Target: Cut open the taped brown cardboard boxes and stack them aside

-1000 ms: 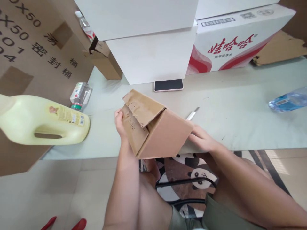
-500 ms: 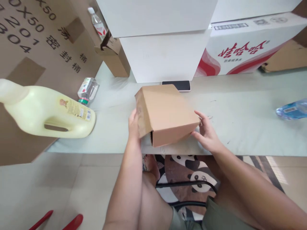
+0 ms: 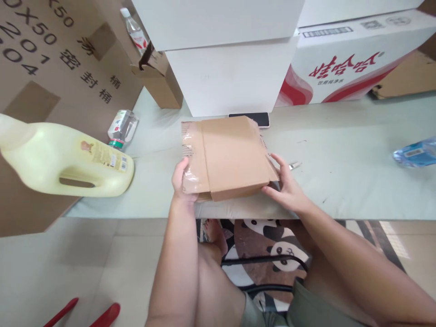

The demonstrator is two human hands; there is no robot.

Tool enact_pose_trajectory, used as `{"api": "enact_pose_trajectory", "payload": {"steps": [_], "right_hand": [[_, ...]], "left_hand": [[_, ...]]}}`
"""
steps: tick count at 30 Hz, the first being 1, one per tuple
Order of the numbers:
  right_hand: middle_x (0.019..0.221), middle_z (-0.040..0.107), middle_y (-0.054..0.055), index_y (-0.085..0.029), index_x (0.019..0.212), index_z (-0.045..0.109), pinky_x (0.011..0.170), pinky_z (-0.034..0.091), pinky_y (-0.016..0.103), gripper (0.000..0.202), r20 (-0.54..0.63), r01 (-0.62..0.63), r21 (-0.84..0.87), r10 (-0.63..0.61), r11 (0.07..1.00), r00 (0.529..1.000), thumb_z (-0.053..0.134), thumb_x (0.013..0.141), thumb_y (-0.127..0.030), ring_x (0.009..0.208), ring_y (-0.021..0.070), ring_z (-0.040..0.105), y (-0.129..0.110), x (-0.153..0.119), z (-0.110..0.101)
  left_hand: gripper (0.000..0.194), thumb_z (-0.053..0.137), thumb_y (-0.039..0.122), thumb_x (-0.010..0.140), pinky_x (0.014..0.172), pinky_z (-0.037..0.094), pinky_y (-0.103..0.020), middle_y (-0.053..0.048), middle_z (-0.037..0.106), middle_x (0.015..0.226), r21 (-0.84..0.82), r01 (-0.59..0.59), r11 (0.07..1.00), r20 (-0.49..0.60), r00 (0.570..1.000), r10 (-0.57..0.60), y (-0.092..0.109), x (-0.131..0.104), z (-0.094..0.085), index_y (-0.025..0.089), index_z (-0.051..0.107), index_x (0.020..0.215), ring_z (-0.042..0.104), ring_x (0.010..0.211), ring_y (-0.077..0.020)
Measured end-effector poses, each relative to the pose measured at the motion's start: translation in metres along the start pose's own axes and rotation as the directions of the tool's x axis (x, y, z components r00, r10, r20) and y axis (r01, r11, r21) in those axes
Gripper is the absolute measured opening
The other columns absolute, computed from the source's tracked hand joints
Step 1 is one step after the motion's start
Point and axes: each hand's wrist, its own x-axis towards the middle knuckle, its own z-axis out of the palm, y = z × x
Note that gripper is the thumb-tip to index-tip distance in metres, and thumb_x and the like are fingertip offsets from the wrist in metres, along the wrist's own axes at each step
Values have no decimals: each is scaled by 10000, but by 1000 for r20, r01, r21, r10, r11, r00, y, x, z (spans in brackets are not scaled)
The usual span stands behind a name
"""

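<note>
A brown cardboard box is between my two hands near the table's front edge. Clear tape shows on its left flap, which sticks outward. My left hand grips that flap, with the thumb on top and the other fingers hidden underneath. At the opposite end, my right hand holds the box's right side between thumb and fingers. A small, partly hidden metallic object lies on the cloth just beyond my right hand. Behind the box is a dark-screened phone, partly covered by it.
White cartons stand along the back of the pale cloth-covered table. On the left are a large yellow jug, a clear bottle and a small open carton. A blue-labelled bottle lies at the right.
The box has tilted and its taped left flap has swung outward and flatter. My left hand has moved left with it. The small metallic object has come into view by my right hand.
</note>
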Motion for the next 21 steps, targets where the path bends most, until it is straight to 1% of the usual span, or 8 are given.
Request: {"api": "enact_pose_trajectory", "payload": {"steps": [4,6,9,11,14,16,18,21], "right_hand": [[1484,480,151,-299,1497,290,1106,452,518,862,-181,22,-62,-33,998,983,767,797,-459,1310,302,546,0,5,3],[1355,575,133,-294,1456,342,981,536,472,803,-289,8,-84,-32,996,957,766,793,-450,1125,271,641,-1,6,3],[1124,678,80,-291,1393,431,726,583,375,620,-319,-17,-77,-9,997,948,688,854,-454,793,200,670,-4,6,2],[1090,698,80,-274,1297,545,692,577,367,456,-340,21,-127,-63,992,938,614,900,-487,783,206,670,-8,5,1],[1060,715,95,-252,1125,660,767,580,408,349,-393,116,-256,-213,960,894,567,923,-521,901,259,688,-16,2,0],[1019,719,90,-256,1087,674,779,577,410,315,-429,152,-290,-271,945,862,583,921,-507,905,264,689,-20,0,1],[999,716,81,-262,1081,669,756,572,397,292,-482,147,-293,-279,945,831,600,917,-493,861,248,682,-24,0,2],[974,709,77,-258,1051,658,683,562,371,296,-554,94,-295,-250,951,794,597,911,-511,778,222,662,-29,0,1]], "left_hand": [[369,680,522,763,923,576,-453,-99,747,956,32,77,997,41,996,-78,-2,2,-2,196,727,930,682,1137,-340],[428,676,588,782,895,583,-456,-110,747,977,39,89,995,23,996,-90,-3,5,-3,204,729,965,693,1106,-339],[508,707,681,745,794,594,-434,-111,739,877,97,114,989,-98,990,-104,-5,8,-5,203,729,915,723,970,-327],[536,723,714,714,719,588,-411,-94,712,775,143,128,981,-158,982,-105,-7,9,-8,198,718,855,728,887,-315],[558,696,736,728,697,574,-391,-92,689,726,166,121,979,-119,988,-102,-10,10,-11,188,717,831,727,878,-312],[582,650,750,761,725,567,-376,-105,703,763,188,72,979,-62,996,-61,-12,10,-13,179,725,845,723,906,-302],[561,619,727,802,739,553,-346,-97,717,810,241,-44,970,-25,998,52,-13,13,-13,179,725,858,716,900,-270],[342,685,540,819,717,527,-302,-43,704,791,335,-190,923,-47,975,218,-14,22,-15,200,703,842,687,818,-212]]}}
